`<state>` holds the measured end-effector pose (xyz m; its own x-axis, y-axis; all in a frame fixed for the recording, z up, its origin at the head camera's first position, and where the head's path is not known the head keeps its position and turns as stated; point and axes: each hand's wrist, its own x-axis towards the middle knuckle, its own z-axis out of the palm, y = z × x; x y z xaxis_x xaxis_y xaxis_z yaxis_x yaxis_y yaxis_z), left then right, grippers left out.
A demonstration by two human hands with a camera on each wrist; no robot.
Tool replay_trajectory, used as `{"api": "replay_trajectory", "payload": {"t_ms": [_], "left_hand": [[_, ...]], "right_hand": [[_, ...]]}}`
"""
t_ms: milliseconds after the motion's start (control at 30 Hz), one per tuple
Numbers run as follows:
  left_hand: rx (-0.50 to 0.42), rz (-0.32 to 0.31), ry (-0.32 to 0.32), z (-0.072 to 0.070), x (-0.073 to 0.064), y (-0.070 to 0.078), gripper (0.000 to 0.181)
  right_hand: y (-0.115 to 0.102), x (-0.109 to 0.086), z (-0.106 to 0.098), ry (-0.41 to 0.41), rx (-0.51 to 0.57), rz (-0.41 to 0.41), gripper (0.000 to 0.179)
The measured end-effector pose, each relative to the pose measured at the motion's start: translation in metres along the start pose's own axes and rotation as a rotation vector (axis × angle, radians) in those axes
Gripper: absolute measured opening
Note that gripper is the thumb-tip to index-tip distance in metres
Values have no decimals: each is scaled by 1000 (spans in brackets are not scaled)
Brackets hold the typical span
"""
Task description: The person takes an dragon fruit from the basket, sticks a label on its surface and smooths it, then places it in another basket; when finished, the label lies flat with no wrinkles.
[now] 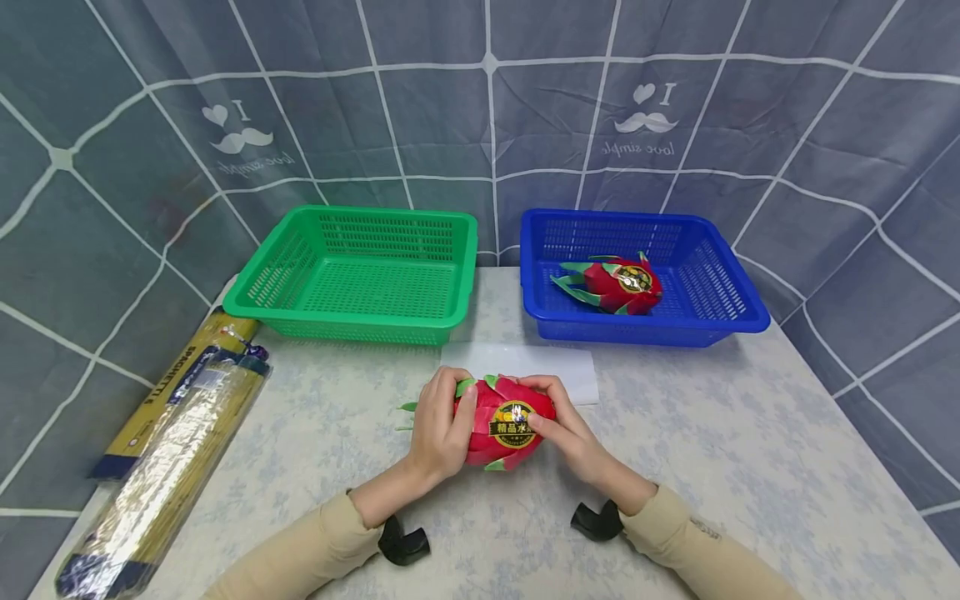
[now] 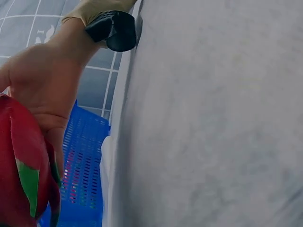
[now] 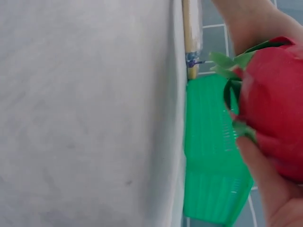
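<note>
Where both hands meet near-centre on the table (image 1: pixel 750 450): dragon fruit (image 1: pixel 504 423), left hand (image 1: pixel 442 429) and right hand (image 1: pixel 564 425) curled around its sides.

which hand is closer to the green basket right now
Left. The left hand grips the near dragon fruit on the side below the green basket; the right hand grips its far side, toward the blue basket.

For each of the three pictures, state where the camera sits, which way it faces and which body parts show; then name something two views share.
Head: above, facing down the table at the left hand and right hand gripping the red dragon fruit with gold sticker.
Left wrist: sideways along the table; shows the other hand's palm and wrist beside the blue plastic basket.
Right wrist: sideways towards the green plastic basket; shows a hand and forearm.
Shared: all see the fruit.
</note>
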<state>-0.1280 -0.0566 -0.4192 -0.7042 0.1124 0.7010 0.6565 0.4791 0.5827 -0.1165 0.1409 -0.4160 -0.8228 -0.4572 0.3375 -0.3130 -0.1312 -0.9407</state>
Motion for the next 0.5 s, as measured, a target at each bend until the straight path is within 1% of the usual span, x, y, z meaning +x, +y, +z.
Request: {"api": "replay_trajectory", "payload": {"t_ms": [100, 167, 233, 300, 367, 433, 500], "left_hand": [[27, -38, -51, -1, -1, 3, 46], [22, -66, -111, -1, -2, 4, 62], [-4, -91, -177, -1, -2, 6, 73], [-39, -105, -246, -1, -2, 9, 77], [-62, -99, -312, -1, -1, 13, 78], [-70, -82, -366, -2, 1, 19, 77], [-79, -58, -402, -3, 3, 23, 76]], "right_hand": [[-2, 2, 0, 30, -12, 27, 37], [-5, 3, 0, 35, -22, 52, 37], [-9, 4, -3, 17, -43, 90, 38], [-15, 5, -7, -12, -74, 133, 37], [-22, 5, -13, -46, -100, 164, 36], [-27, 6, -19, -81, -130, 171, 35], [-33, 7, -27, -96, -151, 164, 34]]}}
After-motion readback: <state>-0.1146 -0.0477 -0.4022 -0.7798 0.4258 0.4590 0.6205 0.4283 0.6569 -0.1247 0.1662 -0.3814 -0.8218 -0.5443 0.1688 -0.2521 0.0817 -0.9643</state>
